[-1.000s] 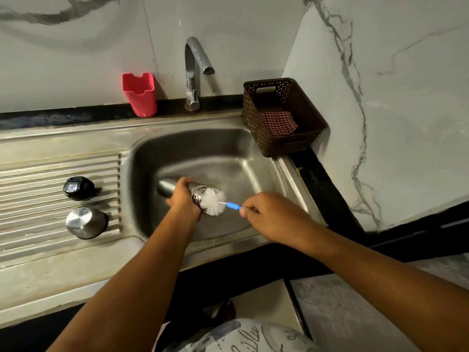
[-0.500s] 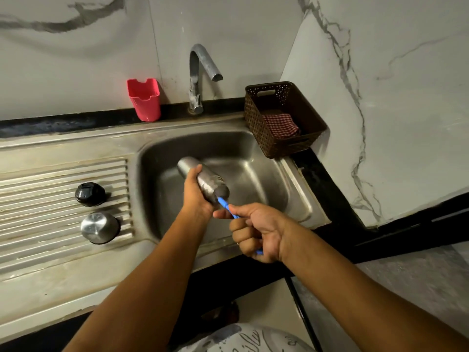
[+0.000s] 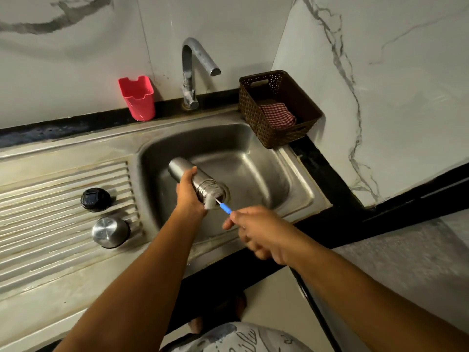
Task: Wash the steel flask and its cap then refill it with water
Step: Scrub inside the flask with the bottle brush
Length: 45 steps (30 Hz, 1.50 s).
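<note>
My left hand (image 3: 189, 196) grips the steel flask (image 3: 181, 168) round its neck and holds it tilted over the sink basin (image 3: 256, 163), mouth toward me. My right hand (image 3: 258, 232) holds the blue handle of a bottle brush (image 3: 225, 207). Its white bristles (image 3: 210, 202) show at the flask's mouth, partly out. On the ribbed drainboard (image 3: 50, 199) to the left lie a black stopper (image 3: 95, 199) and a steel cap (image 3: 111, 231).
A steel tap (image 3: 195, 62) stands behind the basin, with no water visible from its spout. A red plastic holder (image 3: 138, 97) stands at the wall to its left. A brown basket (image 3: 302, 105) with a checked cloth (image 3: 278, 115) sits at the sink's right corner.
The brush went deep into the flask half a second ago and has now been drawn back, so the bristles show at the mouth again. My right hand moved away from the flask.
</note>
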Available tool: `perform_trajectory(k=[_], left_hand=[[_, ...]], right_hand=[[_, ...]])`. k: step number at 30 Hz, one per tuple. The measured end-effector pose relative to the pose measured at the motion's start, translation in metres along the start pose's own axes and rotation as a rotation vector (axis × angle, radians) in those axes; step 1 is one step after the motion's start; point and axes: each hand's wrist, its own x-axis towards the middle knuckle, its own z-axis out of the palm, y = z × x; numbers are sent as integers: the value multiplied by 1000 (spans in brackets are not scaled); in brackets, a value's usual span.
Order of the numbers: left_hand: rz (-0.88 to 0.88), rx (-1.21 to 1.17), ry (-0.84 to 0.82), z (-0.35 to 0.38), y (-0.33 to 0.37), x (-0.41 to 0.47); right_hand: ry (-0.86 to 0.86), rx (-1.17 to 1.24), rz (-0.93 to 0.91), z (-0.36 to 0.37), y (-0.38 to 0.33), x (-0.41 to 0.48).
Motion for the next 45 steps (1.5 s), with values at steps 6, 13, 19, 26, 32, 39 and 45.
perform_trajectory(k=[6, 13, 19, 26, 32, 39, 45], left_hand=[[16, 66, 160, 0, -7, 37], [-47, 66, 171, -27, -10, 120], [-129, 218, 152, 1, -20, 72], [8, 105, 177, 20, 9, -5], [2, 105, -33, 28, 7, -6], [-111, 119, -110, 23, 16, -13], [-111, 191, -175, 35, 14, -23]], right_hand=[[452, -1426, -492, -23, -2, -23], [477, -1566, -678, -32, -9, -20], [507, -1650, -594, -23, -15, -7], [457, -1075, -459, -27, 3, -7], [36, 225, 72, -3, 3, 17], [-370, 740, 234, 2, -10, -5], [-272, 726, 201, 3, -16, -4]])
